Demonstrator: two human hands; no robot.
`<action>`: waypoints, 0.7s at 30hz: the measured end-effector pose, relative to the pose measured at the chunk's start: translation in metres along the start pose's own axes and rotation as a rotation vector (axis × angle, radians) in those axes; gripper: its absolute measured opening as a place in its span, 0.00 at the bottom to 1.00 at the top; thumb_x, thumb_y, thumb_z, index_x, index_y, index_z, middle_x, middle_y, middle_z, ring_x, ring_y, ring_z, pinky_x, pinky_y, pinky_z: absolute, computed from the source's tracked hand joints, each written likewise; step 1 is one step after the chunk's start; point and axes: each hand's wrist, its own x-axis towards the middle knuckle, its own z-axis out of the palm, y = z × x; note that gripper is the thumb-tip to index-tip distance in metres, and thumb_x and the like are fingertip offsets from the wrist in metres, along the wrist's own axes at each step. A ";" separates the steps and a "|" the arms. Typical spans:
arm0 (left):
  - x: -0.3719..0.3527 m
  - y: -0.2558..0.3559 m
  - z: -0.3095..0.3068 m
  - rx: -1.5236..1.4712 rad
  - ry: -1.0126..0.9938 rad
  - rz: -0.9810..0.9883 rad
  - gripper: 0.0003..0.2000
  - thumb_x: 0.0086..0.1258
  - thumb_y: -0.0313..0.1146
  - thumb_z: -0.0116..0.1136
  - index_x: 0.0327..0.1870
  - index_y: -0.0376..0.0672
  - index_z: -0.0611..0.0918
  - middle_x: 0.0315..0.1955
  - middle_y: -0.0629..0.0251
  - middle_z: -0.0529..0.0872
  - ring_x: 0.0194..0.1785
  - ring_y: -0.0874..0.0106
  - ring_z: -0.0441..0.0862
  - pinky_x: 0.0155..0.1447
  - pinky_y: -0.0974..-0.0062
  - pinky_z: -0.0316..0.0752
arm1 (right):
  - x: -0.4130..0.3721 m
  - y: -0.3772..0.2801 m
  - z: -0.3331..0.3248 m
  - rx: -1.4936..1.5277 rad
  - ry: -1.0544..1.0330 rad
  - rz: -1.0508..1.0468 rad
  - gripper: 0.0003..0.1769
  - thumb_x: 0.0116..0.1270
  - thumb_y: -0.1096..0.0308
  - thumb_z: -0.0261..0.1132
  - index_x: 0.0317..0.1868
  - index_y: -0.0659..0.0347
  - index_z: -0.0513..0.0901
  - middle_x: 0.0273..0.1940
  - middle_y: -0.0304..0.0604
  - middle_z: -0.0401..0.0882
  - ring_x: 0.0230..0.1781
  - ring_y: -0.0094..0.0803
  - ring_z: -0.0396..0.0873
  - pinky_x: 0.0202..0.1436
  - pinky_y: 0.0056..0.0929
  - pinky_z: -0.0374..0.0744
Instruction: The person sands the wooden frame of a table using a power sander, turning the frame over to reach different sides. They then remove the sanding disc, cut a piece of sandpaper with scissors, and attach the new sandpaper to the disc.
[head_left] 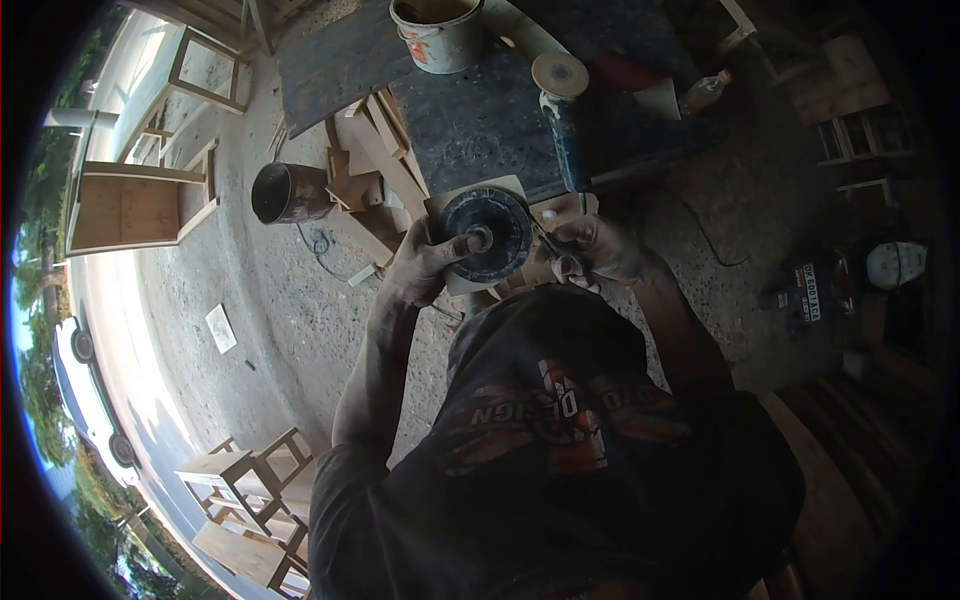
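My left hand (425, 262) grips a round black disc (506, 215), its thumb pressed on the hub at the middle. Behind the disc lies a pale sheet (512, 184), whose corners stick out past the round edge. At the disc's right side my right hand (605, 250) is closed around a small dark tool (545, 242) that looks like scissors; the fingers partly hide it. Beyond my hands, a power tool with a dark blue body (567, 140) and a round pale pad (560, 75) lies on the dark tabletop (470, 140).
A paint-stained white bucket (440, 45) stands on the tabletop, with a plastic bottle (706, 92) farther right. Wood offcuts (375, 180) and a dark bucket (288, 193) are on the floor at left. Wooden stools (240, 485) stand at lower left.
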 end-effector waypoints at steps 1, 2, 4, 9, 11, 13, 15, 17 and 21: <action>0.000 0.002 0.001 0.020 -0.042 -0.020 0.34 0.58 0.31 0.82 0.64 0.27 0.77 0.51 0.54 0.89 0.53 0.66 0.89 0.61 0.67 0.85 | 0.001 -0.002 -0.002 0.006 -0.033 0.013 0.22 0.68 0.60 0.78 0.52 0.69 0.85 0.32 0.39 0.85 0.23 0.17 0.79 0.22 0.16 0.76; 0.000 0.003 0.002 0.039 -0.084 -0.041 0.35 0.58 0.31 0.82 0.64 0.28 0.77 0.52 0.54 0.89 0.53 0.67 0.89 0.62 0.67 0.85 | 0.001 -0.003 -0.003 0.013 -0.065 0.025 0.20 0.69 0.64 0.77 0.51 0.70 0.84 0.34 0.40 0.86 0.24 0.19 0.81 0.21 0.15 0.77; 0.001 0.002 -0.002 0.049 -0.091 -0.047 0.35 0.58 0.32 0.82 0.64 0.28 0.77 0.52 0.55 0.89 0.54 0.67 0.88 0.62 0.68 0.84 | 0.000 -0.003 -0.002 0.026 -0.076 0.009 0.21 0.69 0.60 0.77 0.52 0.69 0.85 0.33 0.40 0.86 0.23 0.17 0.79 0.22 0.15 0.77; 0.001 0.010 -0.005 0.071 -0.108 -0.050 0.35 0.58 0.32 0.83 0.64 0.29 0.77 0.52 0.56 0.89 0.54 0.68 0.88 0.62 0.68 0.83 | -0.001 0.000 -0.003 -0.022 -0.058 0.019 0.24 0.69 0.57 0.78 0.54 0.68 0.86 0.32 0.40 0.86 0.22 0.16 0.79 0.23 0.16 0.77; 0.002 0.010 -0.010 0.118 -0.137 -0.055 0.34 0.58 0.32 0.83 0.64 0.29 0.77 0.52 0.57 0.89 0.54 0.69 0.88 0.62 0.68 0.83 | -0.004 -0.009 0.005 -0.088 -0.008 0.032 0.23 0.69 0.57 0.77 0.53 0.68 0.86 0.32 0.39 0.86 0.21 0.15 0.78 0.21 0.15 0.76; 0.003 0.012 -0.009 0.146 -0.157 -0.073 0.34 0.59 0.32 0.82 0.64 0.28 0.77 0.52 0.57 0.89 0.54 0.69 0.88 0.62 0.68 0.83 | 0.000 -0.003 0.000 0.002 -0.051 0.036 0.23 0.69 0.60 0.78 0.54 0.70 0.85 0.33 0.40 0.86 0.22 0.16 0.79 0.20 0.15 0.75; 0.002 0.012 -0.008 0.174 -0.173 -0.089 0.34 0.59 0.32 0.82 0.64 0.28 0.77 0.52 0.58 0.89 0.54 0.69 0.88 0.62 0.68 0.83 | -0.001 -0.002 -0.001 0.091 -0.099 0.042 0.23 0.69 0.63 0.78 0.54 0.72 0.83 0.33 0.41 0.86 0.23 0.17 0.79 0.19 0.15 0.74; 0.005 0.015 -0.010 0.167 -0.200 -0.078 0.34 0.60 0.31 0.82 0.65 0.28 0.77 0.52 0.58 0.89 0.54 0.69 0.88 0.62 0.69 0.83 | -0.003 -0.005 0.000 -0.031 -0.040 0.052 0.22 0.69 0.62 0.77 0.54 0.69 0.85 0.33 0.37 0.86 0.23 0.15 0.80 0.21 0.15 0.76; 0.006 0.014 -0.016 0.183 -0.195 -0.106 0.34 0.58 0.31 0.83 0.64 0.28 0.77 0.52 0.58 0.89 0.54 0.69 0.87 0.63 0.69 0.83 | -0.004 -0.012 -0.003 -0.093 -0.059 0.093 0.21 0.70 0.63 0.77 0.55 0.70 0.85 0.33 0.36 0.86 0.23 0.14 0.80 0.21 0.14 0.76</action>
